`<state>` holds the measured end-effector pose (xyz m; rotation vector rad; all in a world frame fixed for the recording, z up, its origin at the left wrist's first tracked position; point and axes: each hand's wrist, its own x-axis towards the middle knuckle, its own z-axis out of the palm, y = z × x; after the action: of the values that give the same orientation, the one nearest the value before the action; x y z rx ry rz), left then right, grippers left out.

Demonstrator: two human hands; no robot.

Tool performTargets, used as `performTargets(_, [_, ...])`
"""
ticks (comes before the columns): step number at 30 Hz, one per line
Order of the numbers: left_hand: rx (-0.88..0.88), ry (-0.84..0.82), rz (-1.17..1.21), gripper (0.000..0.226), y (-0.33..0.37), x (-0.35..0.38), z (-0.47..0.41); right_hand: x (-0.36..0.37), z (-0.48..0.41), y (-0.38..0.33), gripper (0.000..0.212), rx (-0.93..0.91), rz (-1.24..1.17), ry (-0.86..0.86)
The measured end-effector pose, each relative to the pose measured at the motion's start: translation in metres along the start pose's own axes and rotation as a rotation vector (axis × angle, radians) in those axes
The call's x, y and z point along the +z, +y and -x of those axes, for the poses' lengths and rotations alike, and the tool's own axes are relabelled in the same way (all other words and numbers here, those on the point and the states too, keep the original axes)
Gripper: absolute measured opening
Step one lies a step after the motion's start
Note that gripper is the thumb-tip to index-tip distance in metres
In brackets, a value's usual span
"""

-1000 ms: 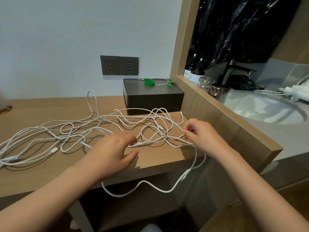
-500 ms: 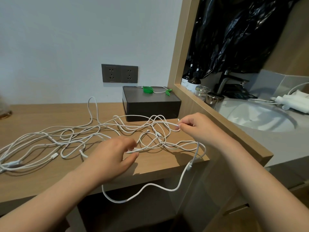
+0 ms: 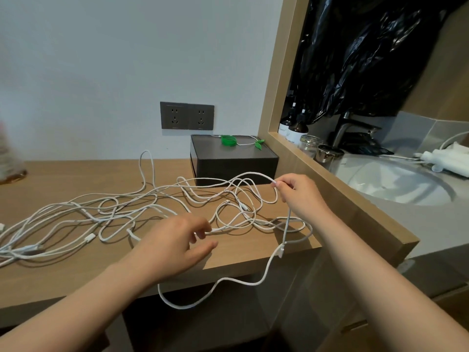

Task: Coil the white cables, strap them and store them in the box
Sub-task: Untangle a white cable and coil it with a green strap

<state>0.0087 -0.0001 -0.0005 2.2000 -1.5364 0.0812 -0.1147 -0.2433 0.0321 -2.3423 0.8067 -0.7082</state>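
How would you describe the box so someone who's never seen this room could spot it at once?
Find the wooden desk against the wall, then the double socket above it. Just below and right of that, in the desk's back corner beside the wooden frame, sits the box. It is the only dark, blocky thing there, with green pieces on top, behind the white cables.

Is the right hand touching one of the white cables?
Touching. The head view shows the right hand pinching a white cable at its fingertips, holding it above the wooden desk.
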Motion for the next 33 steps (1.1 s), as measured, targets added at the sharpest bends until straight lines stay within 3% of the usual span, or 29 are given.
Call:
performTargets(6, [0.033,-0.119,-0.019,0.036,0.007,0.008,0.008,0.003,0.001,-0.004,0.025,0.016,-0.028,0.007])
performTargets(15, [0.098,-0.325,0.038,0.044,0.051,0.055,-0.007,-0.01,0.002,-0.008,0.026,0.127,-0.27,-0.011])
performTargets(25, [0.0,-0.447,0.298,0.008,0.059,0.068,-0.012,-0.018,-0.002,-0.004,0.027,0.135,-0.324,-0.009])
performTargets(29, [-0.024,-0.398,0.294,0.011,0.056,0.061,-0.015,-0.021,-0.001,0.0,0.027,0.144,-0.342,-0.003])
performTargets(33, [-0.083,-0.156,0.162,0.01,0.04,0.037,-0.036,-0.026,0.0,0.0,0.026,0.121,-0.372,-0.028])
